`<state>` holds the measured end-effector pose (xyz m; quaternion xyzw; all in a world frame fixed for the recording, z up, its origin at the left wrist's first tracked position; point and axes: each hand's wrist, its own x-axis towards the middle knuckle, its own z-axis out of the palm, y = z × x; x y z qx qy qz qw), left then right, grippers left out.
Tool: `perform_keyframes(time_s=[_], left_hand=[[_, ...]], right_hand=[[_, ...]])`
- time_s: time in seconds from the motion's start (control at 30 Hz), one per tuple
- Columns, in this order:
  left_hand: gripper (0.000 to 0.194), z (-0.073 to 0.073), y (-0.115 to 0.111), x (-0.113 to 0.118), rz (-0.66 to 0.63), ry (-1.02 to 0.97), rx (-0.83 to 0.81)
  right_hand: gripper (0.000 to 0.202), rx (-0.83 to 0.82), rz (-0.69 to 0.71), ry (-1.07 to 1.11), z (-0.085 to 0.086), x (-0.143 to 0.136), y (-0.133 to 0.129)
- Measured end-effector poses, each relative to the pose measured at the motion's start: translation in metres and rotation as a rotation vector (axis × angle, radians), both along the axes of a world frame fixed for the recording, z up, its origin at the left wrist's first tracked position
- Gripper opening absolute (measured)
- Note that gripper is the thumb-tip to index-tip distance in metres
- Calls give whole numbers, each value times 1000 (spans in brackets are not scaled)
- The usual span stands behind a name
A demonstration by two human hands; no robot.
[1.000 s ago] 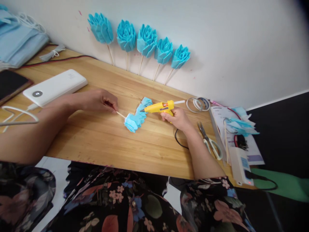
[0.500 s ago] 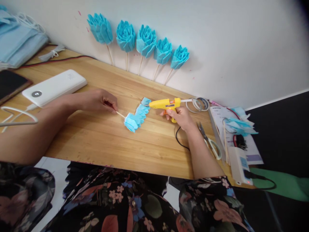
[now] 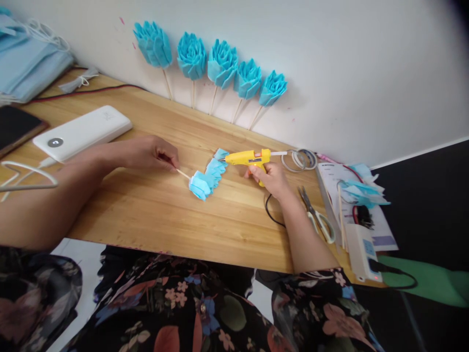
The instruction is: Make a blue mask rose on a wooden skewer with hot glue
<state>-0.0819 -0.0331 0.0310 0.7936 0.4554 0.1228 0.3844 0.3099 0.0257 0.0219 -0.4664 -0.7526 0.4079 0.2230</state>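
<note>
The left hand (image 3: 148, 152) pinches the bare end of a thin wooden stick (image 3: 182, 173), its grip closed tight on it. The stick runs rightward from the hand, lying flat on the bench (image 3: 154, 215), into a strip of folded blue paper petals (image 3: 208, 175). These look light, soft and easily crushed, so the stiff stick seems the safest place to hold. Right of the petals, the right hand (image 3: 271, 178) wraps a yellow glue gun (image 3: 246, 157), grip closed round its handle, nozzle pointing left, apparently touching the strip's far end.
</note>
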Motion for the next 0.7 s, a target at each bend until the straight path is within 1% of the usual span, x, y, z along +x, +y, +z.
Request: perform_keyframes(time_s=[0.13,0.43,0.7], left_hand=[[34,2,-1,0,1,8,-8],[36,2,-1,1,18,25,5],[37,-1,-1,0,7,23,-4]], right_hand=[[48,3,-6,-9,-1,0,0],[48,25,13,-59,7,-4,-2],[49,34,49,-82,5,-4,-1]])
